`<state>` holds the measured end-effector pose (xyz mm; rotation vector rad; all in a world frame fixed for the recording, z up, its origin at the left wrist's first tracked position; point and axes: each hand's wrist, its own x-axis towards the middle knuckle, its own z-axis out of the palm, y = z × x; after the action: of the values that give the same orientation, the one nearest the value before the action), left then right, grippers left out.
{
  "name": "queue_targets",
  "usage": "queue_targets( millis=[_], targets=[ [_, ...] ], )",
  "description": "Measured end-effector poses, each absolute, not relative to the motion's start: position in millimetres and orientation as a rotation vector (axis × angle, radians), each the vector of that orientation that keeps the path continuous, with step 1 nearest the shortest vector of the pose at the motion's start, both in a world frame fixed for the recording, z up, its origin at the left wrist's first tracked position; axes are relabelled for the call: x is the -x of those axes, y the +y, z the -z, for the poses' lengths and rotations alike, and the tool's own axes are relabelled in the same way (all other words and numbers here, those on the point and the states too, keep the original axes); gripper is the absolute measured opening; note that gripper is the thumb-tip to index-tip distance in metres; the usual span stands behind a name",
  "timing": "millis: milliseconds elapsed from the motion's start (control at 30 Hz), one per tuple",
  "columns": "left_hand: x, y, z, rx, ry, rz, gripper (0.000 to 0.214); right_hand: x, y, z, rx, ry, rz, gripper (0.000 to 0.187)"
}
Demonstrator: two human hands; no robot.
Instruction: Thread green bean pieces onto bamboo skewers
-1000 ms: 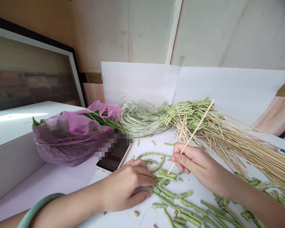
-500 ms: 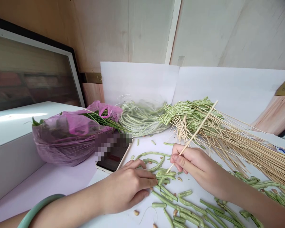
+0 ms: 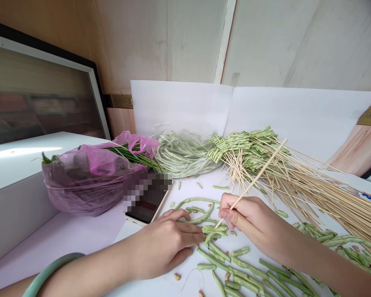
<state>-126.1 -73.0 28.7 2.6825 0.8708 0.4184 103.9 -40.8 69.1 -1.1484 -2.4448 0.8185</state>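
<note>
My right hand pinches a thin bamboo skewer between thumb and fingers. The skewer slants down to the left, and its lower end touches a short row of cut long bean pieces. From the left, my left hand presses its curled fingers down on the left ends of those pieces. Its fingertips partly cover them, so I cannot tell whether the skewer has pierced any bean. Loose cut bean pieces and small brown seeds lie in front of both hands.
Behind are a purple plastic bag of greens, a clear bag of long beans, and a pile of skewered beans. Many bare bamboo skewers lie at the right. A phone rests beyond my left hand.
My right hand has shifted slightly left, and the skewer now leans lower toward the right. My left hand stays on the bean pieces, nearly unmoved.
</note>
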Motion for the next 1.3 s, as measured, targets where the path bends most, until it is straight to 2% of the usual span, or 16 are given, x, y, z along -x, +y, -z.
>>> queue_targets(
  millis=[167, 333, 567, 800, 1300],
  targets=[
    [126.0, -72.5, -27.2, -2.663, 0.872, -0.460, 0.026, -99.4, -46.4, -72.4, 1.039, -2.538, -0.746, 0.033],
    [124.7, -71.9, -32.1, -2.645, 0.901, -0.384, 0.026, -103.2, -37.9, -70.9, 1.148, -2.451, -0.865, 0.035],
    [126.6, -71.8, -31.8, -2.500, 1.095, -0.442, 0.044, -113.5, -17.6, -66.0, 1.131, -2.210, -0.851, 0.036],
    [127.6, -72.3, -29.4, -2.502, 1.059, -0.451, 0.034, -109.8, -22.4, -69.5, 1.114, -2.293, -0.793, 0.037],
    [126.7, -72.1, -28.4, -2.550, 1.009, -0.447, 0.031, -105.7, -24.6, -71.3, 1.095, -2.320, -0.773, 0.035]
  ],
)
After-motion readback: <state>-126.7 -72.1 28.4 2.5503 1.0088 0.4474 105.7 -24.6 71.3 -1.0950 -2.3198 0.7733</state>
